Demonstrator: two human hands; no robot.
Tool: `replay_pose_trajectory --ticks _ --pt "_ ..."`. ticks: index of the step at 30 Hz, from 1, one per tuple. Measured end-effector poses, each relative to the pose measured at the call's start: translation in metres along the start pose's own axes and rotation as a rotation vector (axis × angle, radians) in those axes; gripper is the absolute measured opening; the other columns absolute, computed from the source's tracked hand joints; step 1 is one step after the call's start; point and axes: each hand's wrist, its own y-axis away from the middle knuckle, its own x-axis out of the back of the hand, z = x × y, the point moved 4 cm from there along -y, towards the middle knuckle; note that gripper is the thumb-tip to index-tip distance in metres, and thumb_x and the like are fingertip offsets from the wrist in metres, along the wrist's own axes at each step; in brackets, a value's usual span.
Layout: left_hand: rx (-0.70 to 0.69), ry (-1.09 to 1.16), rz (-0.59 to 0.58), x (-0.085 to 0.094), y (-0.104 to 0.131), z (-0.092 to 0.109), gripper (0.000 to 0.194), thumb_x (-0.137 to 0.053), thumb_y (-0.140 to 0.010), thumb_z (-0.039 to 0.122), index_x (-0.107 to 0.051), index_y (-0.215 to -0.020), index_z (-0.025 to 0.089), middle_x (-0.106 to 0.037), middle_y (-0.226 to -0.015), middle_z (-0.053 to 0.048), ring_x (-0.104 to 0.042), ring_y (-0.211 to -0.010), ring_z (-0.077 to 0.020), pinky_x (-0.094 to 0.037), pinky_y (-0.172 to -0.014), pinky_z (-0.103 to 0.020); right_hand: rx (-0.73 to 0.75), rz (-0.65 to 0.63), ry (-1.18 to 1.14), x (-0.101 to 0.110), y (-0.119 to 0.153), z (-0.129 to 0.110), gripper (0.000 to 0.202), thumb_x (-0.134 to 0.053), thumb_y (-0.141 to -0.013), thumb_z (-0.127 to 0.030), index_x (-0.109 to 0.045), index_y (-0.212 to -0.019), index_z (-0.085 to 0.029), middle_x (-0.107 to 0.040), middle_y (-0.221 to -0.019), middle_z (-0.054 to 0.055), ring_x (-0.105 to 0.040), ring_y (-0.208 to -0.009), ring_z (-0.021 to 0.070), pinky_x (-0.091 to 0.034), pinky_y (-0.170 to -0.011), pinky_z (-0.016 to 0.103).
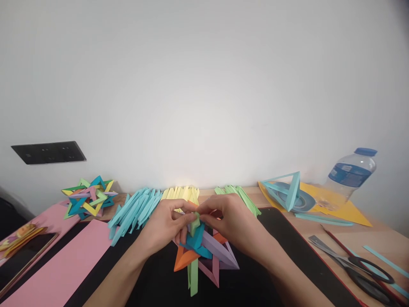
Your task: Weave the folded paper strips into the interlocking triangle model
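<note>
Between my hands is a folded-paper star (217, 247) made of orange, purple, pink, blue and green strips, held above the black mat (243, 285). My left hand (169, 224) pinches a light green strip (193, 226) near the top of the star, thumb and index finger together. From the other side, my right hand (225, 213) closes its thumb and index finger on that same green strip, the fingertips of both hands nearly meeting. Another green strip end (193, 277) hangs down at the star's lower side. My fingers hide part of the star's far side.
Blue (137, 213), yellow (180, 193) and green strips (239, 196) lie along the wall. A finished star (91, 196) and pink paper (64, 266) are left. Right are a blue paper frame (292, 192), tape roll (305, 200), bottle (351, 175), scissors (354, 260) and pencil (338, 241).
</note>
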Motion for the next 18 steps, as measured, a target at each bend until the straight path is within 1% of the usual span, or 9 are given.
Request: replay_pose_trajectory --ticks 3,6,11,18 --pt "0.001 0.005 -0.024 0.001 0.001 0.0 0.018 -0.062 -0.079 0.032 -0.066 -0.083 0.014 -0.055 -0.036 0.004 -0.048 -0.032 -0.0089 -0.038 -0.039 -0.018 -0.086 -0.023 -0.129 -0.002 -0.001 0.007 0.018 -0.058 -0.076 -0.012 -0.074 -0.075 -0.019 -0.07 -0.071 0.003 -0.063 -0.063 0.0153 -0.045 -0.053 0.022" --pt "0.003 0.005 -0.055 0.001 0.002 0.001 0.02 -0.062 -0.078 0.032 -0.067 -0.084 0.014 -0.055 -0.036 0.004 -0.049 -0.033 -0.0094 -0.038 -0.038 -0.018 -0.13 -0.055 -0.22 -0.004 -0.002 0.012 0.015 -0.06 -0.075 -0.014 -0.074 -0.076 -0.019 -0.071 -0.071 0.002 -0.063 -0.062 0.0151 -0.047 -0.053 0.022" --pt "0.028 -0.019 -0.014 0.0 0.004 0.004 0.017 -0.061 -0.079 0.029 -0.065 -0.084 0.014 -0.053 -0.034 0.005 -0.046 -0.031 -0.0082 -0.035 -0.037 -0.017 -0.155 -0.066 -0.265 -0.004 -0.003 0.014 0.014 -0.06 -0.074 -0.015 -0.074 -0.075 -0.018 -0.071 -0.072 0.004 -0.063 -0.065 0.0158 -0.048 -0.056 0.023" --pt "0.035 0.001 -0.039 -0.001 0.005 0.004 0.019 -0.062 -0.078 0.031 -0.066 -0.084 0.014 -0.055 -0.035 0.004 -0.047 -0.031 -0.0086 -0.036 -0.037 -0.017 -0.153 -0.103 -0.268 -0.002 -0.003 0.014 0.016 -0.058 -0.075 -0.017 -0.074 -0.075 -0.017 -0.07 -0.069 0.004 -0.06 -0.061 0.0148 -0.045 -0.052 0.023"
